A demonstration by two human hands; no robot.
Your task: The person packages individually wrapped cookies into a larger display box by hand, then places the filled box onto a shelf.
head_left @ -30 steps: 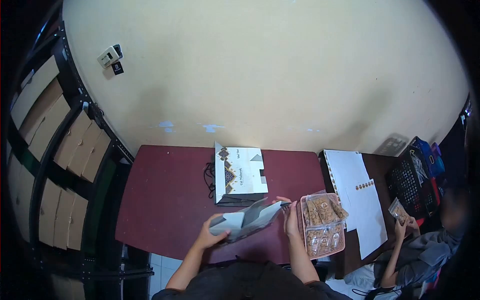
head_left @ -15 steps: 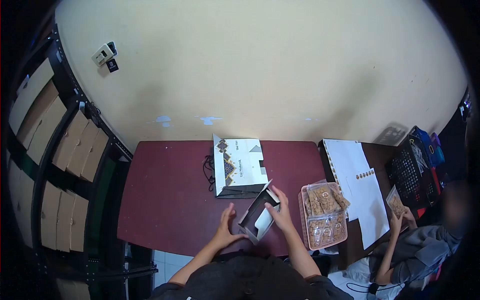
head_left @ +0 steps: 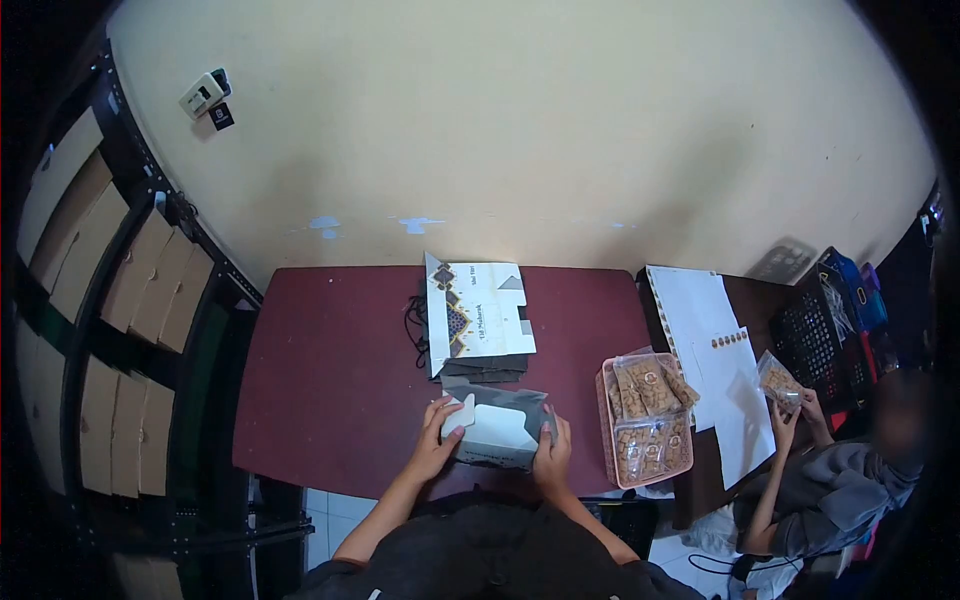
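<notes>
A partly folded cardboard box (head_left: 503, 430), white inside with dark grey outer flaps, is held between my two hands at the front of the table. My left hand (head_left: 433, 442) grips its left end, thumb on a white flap. At the opposite end, my right hand (head_left: 551, 458) closes around the side with the thumb near the top edge. Just beyond the box lies a stack of flat printed cartons (head_left: 485, 312), white with gold and dark patterns and the words "Eid Mubarak". Dark sheets poke out beneath the stack.
Right of my hands stands a pink basket (head_left: 612, 462) with bagged brown snacks (head_left: 650, 390). Sticker sheets (head_left: 700, 320) cover a side table, beside a black crate (head_left: 812, 325). A co-worker at right holds a snack bag (head_left: 777, 382). Shelves of cardboard boxes (head_left: 135, 435) stand left.
The box has turned from a slant to lie lengthwise across my front. My left hand has moved onto its left end, and my right hand has shifted down to the right end.
</notes>
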